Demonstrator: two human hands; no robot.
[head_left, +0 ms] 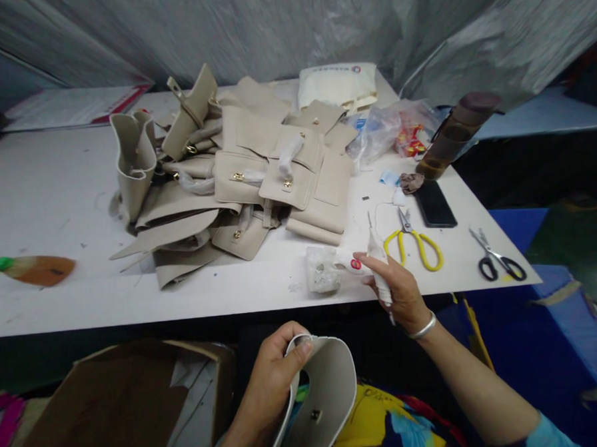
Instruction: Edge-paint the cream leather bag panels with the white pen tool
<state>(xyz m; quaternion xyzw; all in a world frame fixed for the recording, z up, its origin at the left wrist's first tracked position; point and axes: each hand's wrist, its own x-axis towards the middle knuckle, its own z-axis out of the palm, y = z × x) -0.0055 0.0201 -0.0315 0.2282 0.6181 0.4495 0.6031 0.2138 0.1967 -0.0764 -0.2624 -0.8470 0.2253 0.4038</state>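
My left hand [282, 364] is closed on the rim of a beige bag body [331, 382], held open-topped over my lap below the table edge. A small metal fitting shows on its inner wall. My right hand [399, 288] is above the table's front edge, wrapped round a slim tool with a white-wrapped handle [378, 263] and a thin tip pointing up and away. Beside its fingertips are a small white item with a red mark [355, 264] and a cloudy, translucent block [322, 269]. Yellow-handled scissors [413, 241] lie just beyond this hand.
Beige bag parts [296, 177] with gold clasps are piled mid-table. Right are a phone [435, 204], dark bottle [457, 135], plastic bag [384, 135] and black-handled scissors [500, 259]. An orange-brown brush-like object [43, 270] lies left; a cardboard box [127, 399] stands below.
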